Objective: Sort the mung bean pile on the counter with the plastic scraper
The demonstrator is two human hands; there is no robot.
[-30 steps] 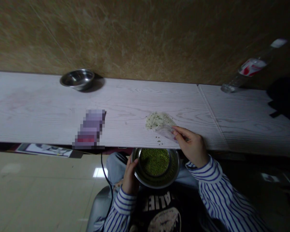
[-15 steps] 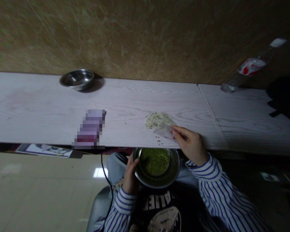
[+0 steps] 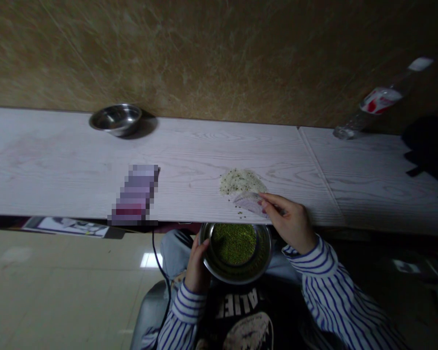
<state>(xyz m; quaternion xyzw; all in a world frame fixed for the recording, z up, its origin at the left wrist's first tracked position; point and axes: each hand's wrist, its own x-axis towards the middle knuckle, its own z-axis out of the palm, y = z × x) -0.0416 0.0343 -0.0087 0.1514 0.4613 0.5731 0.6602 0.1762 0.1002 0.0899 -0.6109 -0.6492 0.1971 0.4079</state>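
Lying near right hand (image 3: 293, 222), pale grain pile (image 3: 242, 182)

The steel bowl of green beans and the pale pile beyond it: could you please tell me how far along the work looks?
Already done, it seems: many green beans lie in the steel bowl, held by the left hand. In hand: the right hand pinches a clear plastic piece at the near edge of the pale pile. Remaining, probably: that pile, dark bits mixed in, and a few loose beans on the table.
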